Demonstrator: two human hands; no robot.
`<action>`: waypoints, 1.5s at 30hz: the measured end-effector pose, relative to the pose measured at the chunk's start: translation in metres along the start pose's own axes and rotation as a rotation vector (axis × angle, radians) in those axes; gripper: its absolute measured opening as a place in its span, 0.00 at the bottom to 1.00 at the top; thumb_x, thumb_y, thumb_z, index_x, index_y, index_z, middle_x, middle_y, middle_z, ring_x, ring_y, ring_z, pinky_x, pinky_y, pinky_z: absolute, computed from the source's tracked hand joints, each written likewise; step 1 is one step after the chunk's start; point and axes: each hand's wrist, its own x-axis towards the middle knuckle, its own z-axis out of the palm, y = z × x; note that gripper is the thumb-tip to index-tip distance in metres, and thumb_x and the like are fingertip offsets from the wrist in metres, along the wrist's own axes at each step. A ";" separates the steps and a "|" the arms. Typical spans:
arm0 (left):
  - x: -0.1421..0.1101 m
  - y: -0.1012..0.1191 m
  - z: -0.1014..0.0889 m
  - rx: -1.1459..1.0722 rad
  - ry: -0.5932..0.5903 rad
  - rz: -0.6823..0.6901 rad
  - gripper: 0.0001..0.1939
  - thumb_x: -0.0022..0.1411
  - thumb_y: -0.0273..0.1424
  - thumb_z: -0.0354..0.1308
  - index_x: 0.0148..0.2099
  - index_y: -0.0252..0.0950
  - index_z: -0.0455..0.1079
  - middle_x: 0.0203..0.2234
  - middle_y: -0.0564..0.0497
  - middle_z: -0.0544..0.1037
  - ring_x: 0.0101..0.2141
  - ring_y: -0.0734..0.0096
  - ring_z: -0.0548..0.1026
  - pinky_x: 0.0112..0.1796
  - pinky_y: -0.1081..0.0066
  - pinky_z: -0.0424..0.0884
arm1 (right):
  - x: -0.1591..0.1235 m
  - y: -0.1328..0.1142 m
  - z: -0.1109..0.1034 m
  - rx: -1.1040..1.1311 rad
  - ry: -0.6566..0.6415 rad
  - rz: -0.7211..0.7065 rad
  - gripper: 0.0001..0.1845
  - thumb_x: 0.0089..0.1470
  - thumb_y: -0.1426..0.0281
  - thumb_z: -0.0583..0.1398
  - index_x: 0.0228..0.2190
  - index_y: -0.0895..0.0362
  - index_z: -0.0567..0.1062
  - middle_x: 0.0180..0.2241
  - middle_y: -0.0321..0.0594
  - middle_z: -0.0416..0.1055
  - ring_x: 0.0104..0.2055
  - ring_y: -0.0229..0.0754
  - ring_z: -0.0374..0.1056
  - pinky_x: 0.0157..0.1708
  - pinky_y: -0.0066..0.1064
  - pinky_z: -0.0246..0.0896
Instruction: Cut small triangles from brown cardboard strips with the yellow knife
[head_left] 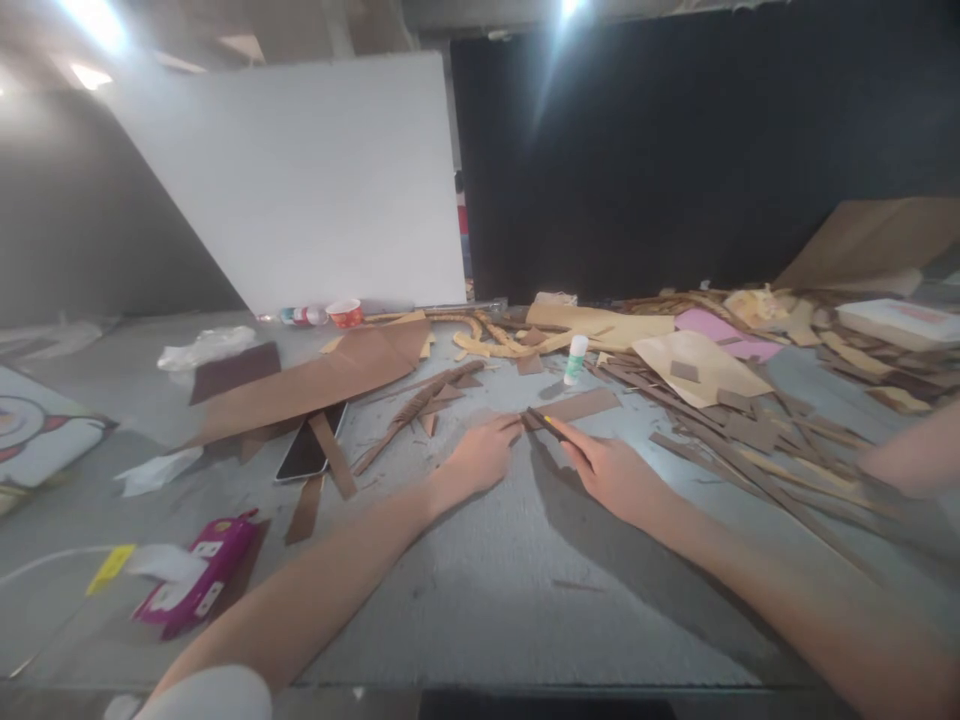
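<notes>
A brown cardboard strip [589, 404] lies flat on the grey table in front of me. My left hand [486, 452] rests at its left end, with bent fingertips pressing it down. My right hand [609, 470] is closed around a slim dark tool [546, 424] with a yellow part, which looks like a craft knife. Its tip meets the strip close to my left fingertips; the blade end is too small to make out. Just behind the strip a white and green glue stick [576, 360] stands upright.
Brown cardboard strips [720, 440] and scraps cover the right side, where another person's arm [911, 450] reaches in. A large brown sheet [322, 375] partly covers a tablet-like device [301, 452] at left. A purple power strip [206, 575] sits front left. Panels rise behind the table.
</notes>
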 end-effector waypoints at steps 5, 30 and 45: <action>0.001 0.002 -0.002 -0.005 0.006 0.011 0.24 0.65 0.16 0.50 0.59 0.32 0.74 0.63 0.41 0.75 0.63 0.60 0.73 0.65 0.60 0.70 | -0.001 -0.005 0.010 -0.041 -0.019 0.002 0.30 0.75 0.64 0.46 0.72 0.56 0.64 0.35 0.46 0.83 0.30 0.46 0.76 0.29 0.33 0.56; 0.005 0.009 -0.007 0.017 -0.017 0.038 0.26 0.63 0.14 0.50 0.60 0.33 0.71 0.59 0.39 0.76 0.62 0.57 0.73 0.62 0.58 0.71 | 0.006 -0.021 0.009 -0.037 -0.074 0.014 0.31 0.73 0.66 0.48 0.72 0.58 0.64 0.32 0.48 0.83 0.27 0.47 0.75 0.27 0.33 0.53; 0.007 0.008 -0.004 0.076 -0.033 0.068 0.22 0.64 0.14 0.50 0.56 0.32 0.72 0.57 0.39 0.77 0.61 0.58 0.73 0.63 0.59 0.69 | 0.008 -0.025 0.003 0.097 -0.024 -0.001 0.30 0.70 0.67 0.49 0.68 0.60 0.70 0.41 0.54 0.84 0.29 0.46 0.75 0.30 0.33 0.59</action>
